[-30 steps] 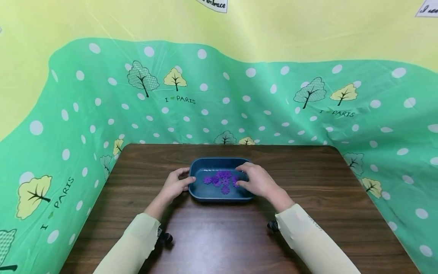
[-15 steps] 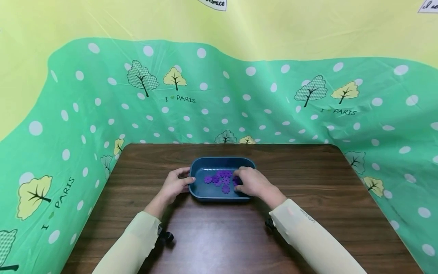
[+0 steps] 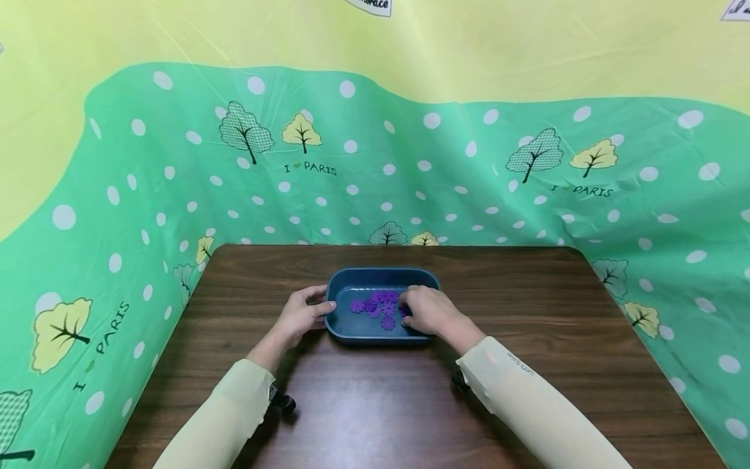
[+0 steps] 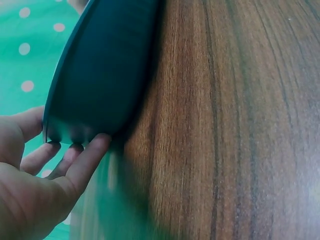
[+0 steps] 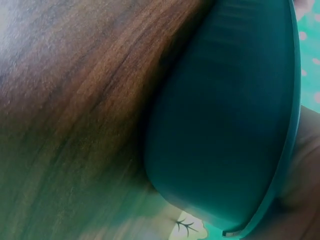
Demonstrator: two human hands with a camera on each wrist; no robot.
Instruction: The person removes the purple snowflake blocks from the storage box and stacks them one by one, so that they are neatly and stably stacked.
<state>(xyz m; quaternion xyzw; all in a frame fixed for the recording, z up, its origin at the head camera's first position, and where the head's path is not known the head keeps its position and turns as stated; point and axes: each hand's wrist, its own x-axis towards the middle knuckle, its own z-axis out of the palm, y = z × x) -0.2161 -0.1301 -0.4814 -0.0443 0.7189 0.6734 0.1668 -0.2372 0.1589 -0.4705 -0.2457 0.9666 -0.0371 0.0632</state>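
**Two hands at a tray of purple pieces**

Left hand (image 3: 300,315): it holds the left end of the tray (image 3: 357,333). The thumb lies over the rim, and the fingers (image 4: 80,165) curl against the outer wall, as the left wrist view shows. The hand clasps the tray end and nothing else.

Tray: a dark blue oblong tray with rounded corners stands on the table (image 3: 527,365) between the two hands, touching both. In the right wrist view its outer wall (image 5: 225,125) fills most of the frame, with the wood grain beside it.

Purple pieces (image 3: 375,306): small flower-shaped discs lie in a loose cluster on the tray floor, just right of the left thumb and directly left of the right fingertips.

Right hand (image 3: 430,311): it reaches over the right end of the tray, with fingers bent down into the cluster. Whether they pinch a piece cannot be told; the fingertips hide the contact.

Backdrop (image 3: 469,169): beyond both hands, a green sheet with white dots and trees rises around the table.
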